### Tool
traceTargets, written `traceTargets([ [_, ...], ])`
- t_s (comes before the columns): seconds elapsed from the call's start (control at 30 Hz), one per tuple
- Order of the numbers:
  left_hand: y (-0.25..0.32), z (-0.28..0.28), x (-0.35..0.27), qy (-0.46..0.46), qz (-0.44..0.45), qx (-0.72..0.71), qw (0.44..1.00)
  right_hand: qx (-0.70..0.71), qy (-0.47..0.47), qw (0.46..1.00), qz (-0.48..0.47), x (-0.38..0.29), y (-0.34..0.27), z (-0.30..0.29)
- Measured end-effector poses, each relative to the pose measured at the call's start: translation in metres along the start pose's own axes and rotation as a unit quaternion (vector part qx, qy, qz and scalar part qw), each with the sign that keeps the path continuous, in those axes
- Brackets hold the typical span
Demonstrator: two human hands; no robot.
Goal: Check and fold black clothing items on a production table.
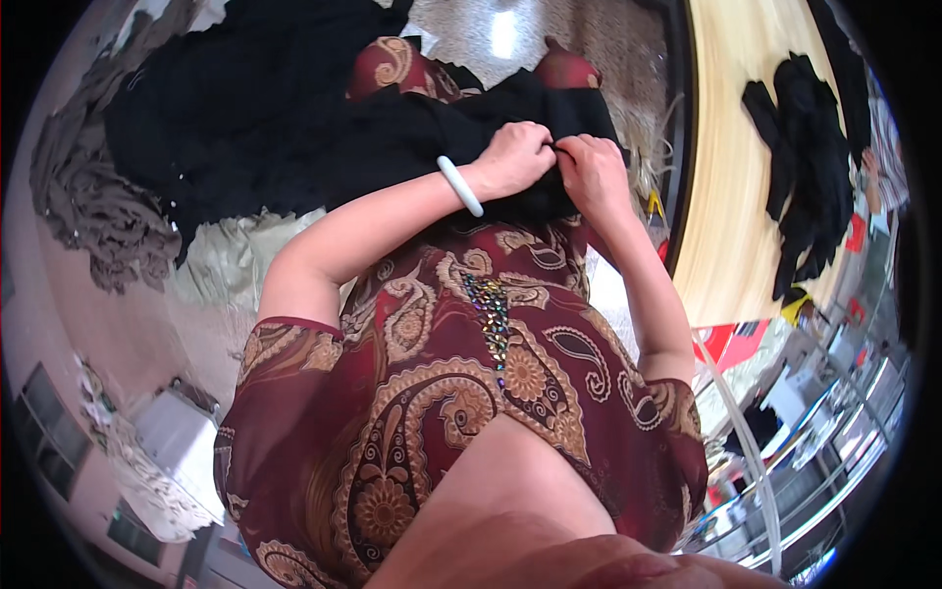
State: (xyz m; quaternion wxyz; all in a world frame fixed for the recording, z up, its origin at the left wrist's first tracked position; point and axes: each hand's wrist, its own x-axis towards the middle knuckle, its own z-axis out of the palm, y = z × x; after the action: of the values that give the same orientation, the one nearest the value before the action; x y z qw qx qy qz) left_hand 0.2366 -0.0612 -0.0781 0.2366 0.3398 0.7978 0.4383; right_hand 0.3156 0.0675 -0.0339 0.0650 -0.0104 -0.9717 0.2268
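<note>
A black fabric garment [412,147] lies across my lap and spreads to the left. My left hand [519,158], below a pale bangle [459,186] on the wrist, pinches a small fold of the black cloth. Close beside it, my right hand [597,173] grips the same fold between thumb and fingers. The fingertips of both hands almost meet there. Whether anything small sits inside the fold is hidden by the fingers. My patterned maroon clothing [471,353] shows below the cloth, and parts of it appear beyond, over my knees.
On my right stands a light wood-grain table [725,243] with a dark edge, bearing a crumpled black garment [806,162]. Another person's striped clothing [889,147] shows beyond it. Grey-brown cloth [96,191] and pale cloth [235,254] are heaped on the left. Speckled floor [471,29] lies ahead.
</note>
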Motion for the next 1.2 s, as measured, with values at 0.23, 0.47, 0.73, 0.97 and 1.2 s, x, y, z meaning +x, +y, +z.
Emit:
traceTargets([
  [0.23,0.000,-0.005,0.003,-0.029,-0.038,-0.052,0.997,0.098,0.019,0.991,0.092,-0.006,0.000,0.001],
  [0.47,-0.002,-0.017,0.001,-0.025,0.093,-0.020,0.995,0.122,0.027,0.989,0.081,-0.006,0.000,-0.004],
  [0.73,0.006,-0.045,0.004,-0.141,0.038,-0.147,0.978,0.309,-0.015,0.944,0.115,0.001,0.001,-0.017],
  [0.97,0.008,-0.053,0.005,-0.229,-0.105,-0.229,0.940,0.266,-0.093,0.953,0.110,0.004,0.000,-0.019],
  [1.2,0.055,-0.092,-0.019,-0.230,0.038,-0.170,0.958,0.508,-0.180,0.813,0.218,0.013,-0.031,-0.061],
])
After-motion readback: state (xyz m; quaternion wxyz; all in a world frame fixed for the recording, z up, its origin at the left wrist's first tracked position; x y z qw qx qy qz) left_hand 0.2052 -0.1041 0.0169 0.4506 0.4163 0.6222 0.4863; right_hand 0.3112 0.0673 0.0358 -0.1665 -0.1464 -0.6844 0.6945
